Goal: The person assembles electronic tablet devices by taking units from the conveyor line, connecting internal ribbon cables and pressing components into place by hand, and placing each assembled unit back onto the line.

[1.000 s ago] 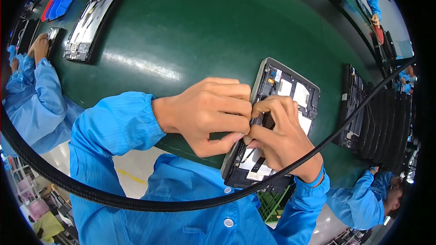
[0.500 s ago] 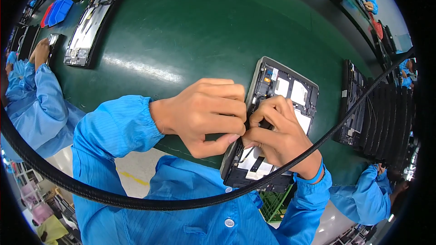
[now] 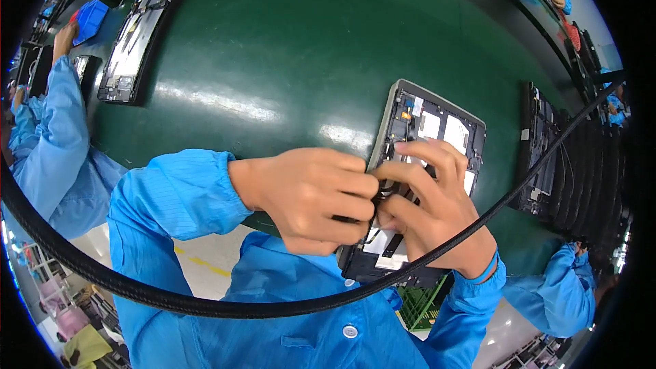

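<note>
An opened tablet-like device point(image 3: 429, 126) lies at a slant at the right of centre, its white panels, black frame and small boards exposed, in a grey-rimmed shell. My left hand point(image 3: 311, 198) is closed at its left edge, fingers curled and fingertips hidden. Over the middle of the device, my right hand point(image 3: 437, 208) is bent, with thumb and forefinger curled around a small dark part by the left fingertips. What either hand grips there is too hidden to name. A black strip point(image 3: 393, 244) crosses the lower white panel beneath the right hand.
Another opened device point(image 3: 133, 44) lies at the far left of the green table point(image 3: 287, 48). Blue bins point(image 3: 91, 20) stand beyond it, near a co-worker's hand point(image 3: 65, 39). Several black device frames point(image 3: 543, 143) stand in a row at the right. A thick black cable point(image 3: 225, 306) loops across the front.
My left hand has lowered slightly and its thumb has tucked in. My right hand's fingers have spread a little. The left co-worker's hand has moved up to the bins.
</note>
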The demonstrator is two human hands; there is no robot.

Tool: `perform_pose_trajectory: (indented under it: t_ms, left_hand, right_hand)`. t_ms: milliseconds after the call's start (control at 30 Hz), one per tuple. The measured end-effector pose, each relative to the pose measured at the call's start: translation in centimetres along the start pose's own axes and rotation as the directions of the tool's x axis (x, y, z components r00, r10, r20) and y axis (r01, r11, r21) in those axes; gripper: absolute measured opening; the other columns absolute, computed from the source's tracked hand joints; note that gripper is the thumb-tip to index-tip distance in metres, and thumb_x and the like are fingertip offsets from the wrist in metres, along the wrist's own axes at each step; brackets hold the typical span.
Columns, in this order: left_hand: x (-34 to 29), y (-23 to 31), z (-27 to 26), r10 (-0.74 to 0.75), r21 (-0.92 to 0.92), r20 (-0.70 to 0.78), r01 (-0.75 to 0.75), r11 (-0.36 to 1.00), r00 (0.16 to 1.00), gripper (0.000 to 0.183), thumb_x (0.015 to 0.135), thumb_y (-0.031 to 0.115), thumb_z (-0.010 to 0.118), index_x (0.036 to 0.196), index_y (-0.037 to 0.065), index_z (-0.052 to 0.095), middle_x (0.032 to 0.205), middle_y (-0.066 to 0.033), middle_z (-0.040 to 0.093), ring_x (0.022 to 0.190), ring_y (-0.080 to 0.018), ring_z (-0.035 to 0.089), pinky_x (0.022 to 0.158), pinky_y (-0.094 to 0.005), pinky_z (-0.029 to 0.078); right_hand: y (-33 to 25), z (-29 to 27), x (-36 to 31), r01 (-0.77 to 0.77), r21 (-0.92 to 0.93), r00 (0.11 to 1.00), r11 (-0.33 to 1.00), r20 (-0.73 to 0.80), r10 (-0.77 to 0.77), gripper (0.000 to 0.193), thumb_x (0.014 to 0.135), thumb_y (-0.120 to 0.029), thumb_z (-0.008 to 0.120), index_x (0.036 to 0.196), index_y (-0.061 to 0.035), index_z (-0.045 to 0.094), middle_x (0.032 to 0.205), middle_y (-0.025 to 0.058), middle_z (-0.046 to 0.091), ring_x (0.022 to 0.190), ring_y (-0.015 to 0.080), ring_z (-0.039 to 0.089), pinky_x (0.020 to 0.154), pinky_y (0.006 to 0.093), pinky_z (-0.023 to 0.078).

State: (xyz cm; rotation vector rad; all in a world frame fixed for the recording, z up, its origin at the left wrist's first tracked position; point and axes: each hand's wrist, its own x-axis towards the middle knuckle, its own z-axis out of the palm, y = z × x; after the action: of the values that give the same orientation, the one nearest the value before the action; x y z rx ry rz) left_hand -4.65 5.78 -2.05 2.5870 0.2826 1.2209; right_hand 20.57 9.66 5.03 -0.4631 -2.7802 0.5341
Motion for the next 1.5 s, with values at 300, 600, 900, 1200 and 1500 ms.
perform_pose_trajectory:
  t_ms: [300,600,900,1200,1500]
  left_hand:
    - [0.2,0.2,-0.4,0.194,0.084,0.161,-0.210,0.974,0.968,0.023,0.096,0.021,0.070,0.095,0.000,0.079,0.090,-0.0079,0.069,0.075,-0.0203,0.061,0.064,-0.0345,0.049]
    - [0.8,0.4,-0.1,0.100,0.053,0.180,-0.111,0.992,0.979,0.025,0.095,0.019,0.069,0.103,-0.001,0.081,0.092,-0.0098,0.071,0.076,-0.0203,0.062,0.066,-0.0349,0.052]
    - [1.0,0.5,0.5,0.146,0.123,0.180,-0.169,0.978,0.973,0.021,0.092,0.017,0.071,0.099,-0.001,0.080,0.091,-0.0111,0.070,0.079,-0.0222,0.066,0.070,-0.0363,0.057]
    - [1.5,0.0,0.1,0.051,0.136,0.198,-0.079,0.988,0.979,0.019,0.091,0.017,0.074,0.099,0.000,0.077,0.090,-0.0106,0.070,0.078,-0.0238,0.068,0.070,-0.0362,0.058]
    - [1.4,-0.7,-0.3,0.069,0.319,0.176,-0.124,0.940,0.982,0.020,0.091,0.018,0.075,0.101,0.000,0.078,0.090,-0.0094,0.072,0.079,-0.0223,0.069,0.073,-0.0362,0.061]
  right_hand:
    - [0.4,-0.6,-0.8,0.034,0.070,0.999,0.997,0.004,-0.034,0.024,0.068,-0.013,0.074,0.092,-0.0104,0.072,0.096,0.0014,0.067,0.110,0.0249,0.068,0.110,0.0527,0.047]
    - [2.6,-0.8,-1.0,-0.008,0.007,0.992,1.000,-0.122,0.009,0.021,0.070,-0.006,0.083,0.089,-0.0078,0.073,0.089,0.0053,0.061,0.098,0.0295,0.062,0.096,0.0482,0.047]
    - [3.5,0.7,-1.1,-0.027,0.077,0.976,0.997,-0.214,0.043,0.019,0.080,-0.011,0.089,0.090,-0.0079,0.073,0.087,0.0059,0.057,0.093,0.0296,0.059,0.088,0.0438,0.046]
    - [4.0,1.4,-1.3,-0.055,0.108,0.960,0.993,-0.269,0.082,0.019,0.081,-0.011,0.091,0.092,-0.0077,0.075,0.084,0.0068,0.056,0.090,0.0293,0.059,0.086,0.0433,0.046]
    - [4.0,1.5,-1.2,-0.078,0.120,0.948,0.990,-0.300,0.111,0.019,0.081,-0.010,0.090,0.090,-0.0090,0.073,0.086,0.0059,0.059,0.091,0.0292,0.059,0.085,0.0431,0.044]
